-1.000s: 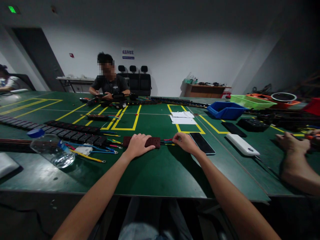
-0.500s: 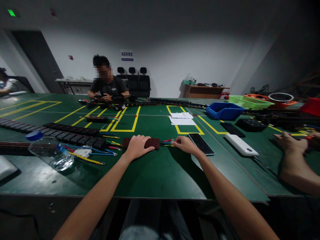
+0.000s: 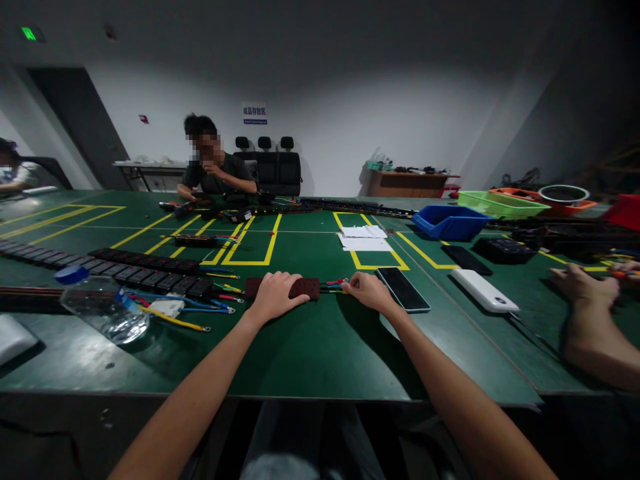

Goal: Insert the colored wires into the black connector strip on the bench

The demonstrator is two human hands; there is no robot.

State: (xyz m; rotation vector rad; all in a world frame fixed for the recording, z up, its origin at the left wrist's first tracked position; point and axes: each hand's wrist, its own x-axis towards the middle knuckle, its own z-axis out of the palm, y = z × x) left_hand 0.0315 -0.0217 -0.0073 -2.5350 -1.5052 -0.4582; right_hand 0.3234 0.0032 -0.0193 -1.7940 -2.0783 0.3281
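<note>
A dark reddish-brown, bar-shaped block (image 3: 306, 288) lies crosswise on the green table in front of me. My left hand (image 3: 277, 293) rests over its middle, fingers across the top and thumb along the near side. Thin coloured wires (image 3: 331, 287) with ring terminals leave the block's right end. At their tips, my right hand (image 3: 369, 290) is closed in a pinch on the wires; the exact strand is hidden by the fingers. Just right of that hand lies a dark-screened phone (image 3: 403, 289).
A water bottle (image 3: 103, 303) stands left, beside black segmented strips (image 3: 145, 275) and loose cables (image 3: 180, 319). To the right are a white power bank (image 3: 484, 291), a blue bin (image 3: 449, 223) and another person's hand (image 3: 587, 287). Papers (image 3: 365, 238) lie ahead; a co-worker (image 3: 217, 167) sits opposite.
The co-worker opposite has raised one hand toward the face. My two hands and the block stay almost in place; the view shifts slightly.
</note>
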